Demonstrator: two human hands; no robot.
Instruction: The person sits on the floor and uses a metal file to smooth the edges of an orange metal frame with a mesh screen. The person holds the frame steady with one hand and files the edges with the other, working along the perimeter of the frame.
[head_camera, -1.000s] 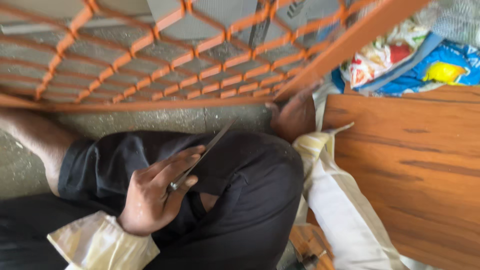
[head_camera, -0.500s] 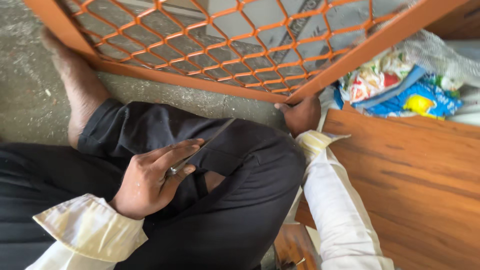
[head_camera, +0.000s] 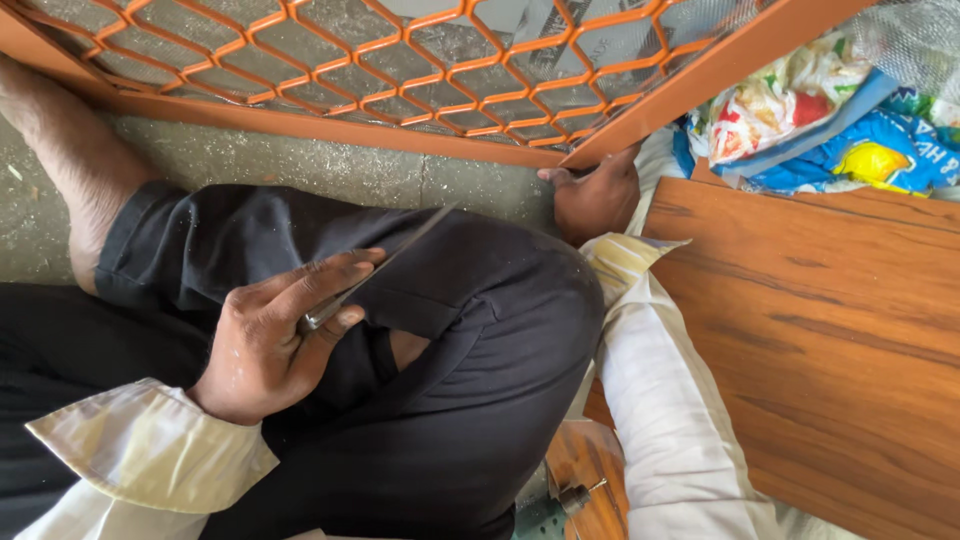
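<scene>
Blade (head_camera: 385, 262) pinched in left hand (head_camera: 275, 340) fingers—right hand (head_camera: 598, 195) grips orange mesh frame (head_camera: 640, 115) corner.

A brown wood-grain board (head_camera: 830, 340) is laid across the right side, from three to five o'clock. Crumpled printed bags (head_camera: 830, 110) in blue, white, red and yellow are piled at two o'clock, just beyond the board's far edge. Speckled grey concrete floor (head_camera: 300, 165) is seen at ten to twelve o'clock. A green power drill (head_camera: 548, 512) with its chuck and bit is partly seen at six o'clock.
</scene>
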